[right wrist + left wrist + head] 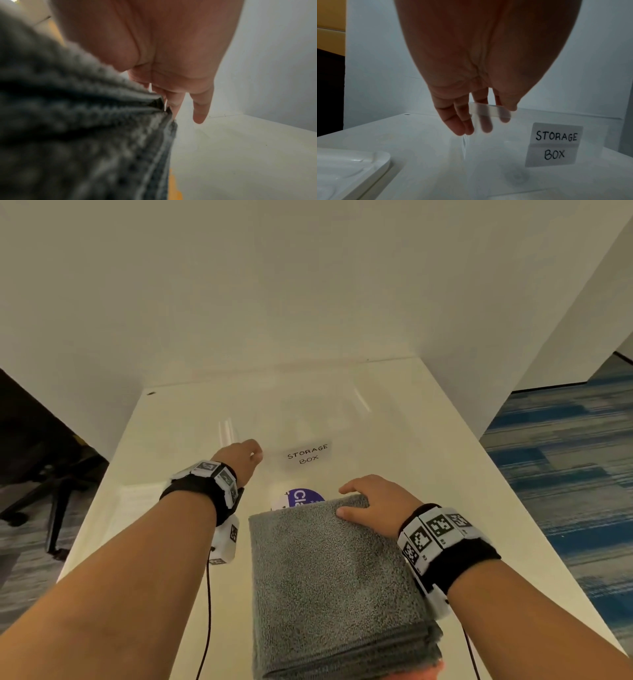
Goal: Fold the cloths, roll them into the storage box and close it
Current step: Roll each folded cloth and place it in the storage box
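Note:
A clear storage box (pixel 346 419) with a hand-lettered label (pixel 554 144) stands open at the middle of the white table (pixel 455 481). My left hand (pixel 248 453) is at the box's near left corner. Its fingers (pixel 485 125) hang down behind the clear rim (pixel 493 112) and the thumb lies against the rim's near side. A folded grey cloth (pixel 335 573) of several layers sits in front of the box. My right hand (pixel 370 505) grips its far right corner, thumb on top and fingers curled over the edge (pixel 161 102); the little finger (pixel 199 112) sticks out free.
The box's white lid (pixel 351 169) lies on the table to the left. A round purple sticker (pixel 303 497) shows just behind the cloth. Walls close the table's far side and right. An office chair (pixel 51 491) is off the left edge, blue carpet (pixel 565 460) off the right.

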`<state>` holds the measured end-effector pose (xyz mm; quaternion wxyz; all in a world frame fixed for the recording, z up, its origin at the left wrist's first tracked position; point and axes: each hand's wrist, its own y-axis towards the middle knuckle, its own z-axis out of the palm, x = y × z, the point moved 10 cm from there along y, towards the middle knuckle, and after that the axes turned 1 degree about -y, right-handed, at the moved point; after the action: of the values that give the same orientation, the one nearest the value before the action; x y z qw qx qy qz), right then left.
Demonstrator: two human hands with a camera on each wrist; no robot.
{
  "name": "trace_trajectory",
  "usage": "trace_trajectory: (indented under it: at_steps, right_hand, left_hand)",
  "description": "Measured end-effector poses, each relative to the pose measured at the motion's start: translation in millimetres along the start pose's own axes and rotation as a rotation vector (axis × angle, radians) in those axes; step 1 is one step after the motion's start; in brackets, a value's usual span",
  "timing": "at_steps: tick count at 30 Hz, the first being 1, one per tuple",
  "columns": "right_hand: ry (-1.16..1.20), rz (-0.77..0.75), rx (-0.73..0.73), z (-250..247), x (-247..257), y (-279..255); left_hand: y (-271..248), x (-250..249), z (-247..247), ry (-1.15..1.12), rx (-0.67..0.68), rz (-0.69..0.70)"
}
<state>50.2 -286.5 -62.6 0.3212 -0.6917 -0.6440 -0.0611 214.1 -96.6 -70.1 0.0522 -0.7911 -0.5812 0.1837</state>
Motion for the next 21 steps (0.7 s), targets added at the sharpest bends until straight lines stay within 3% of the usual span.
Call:
trace_trajectory:
  at_steps: [12, 18, 21]
  right_hand:
    - [-0.106, 0.026, -0.031, -3, 9, -28]
    - [-0.176, 0.034, -0.081, -9, 15, -43]
    - [-0.187, 0.022, -0.134, -16, 22, -50]
  left_hand:
    - [-63, 5, 18, 0.026, 0.136, 0.062]
    - [-88, 7, 23, 0.048, 0.123, 0.063]
    - [-96, 4, 6, 0.050, 0.043, 0.067]
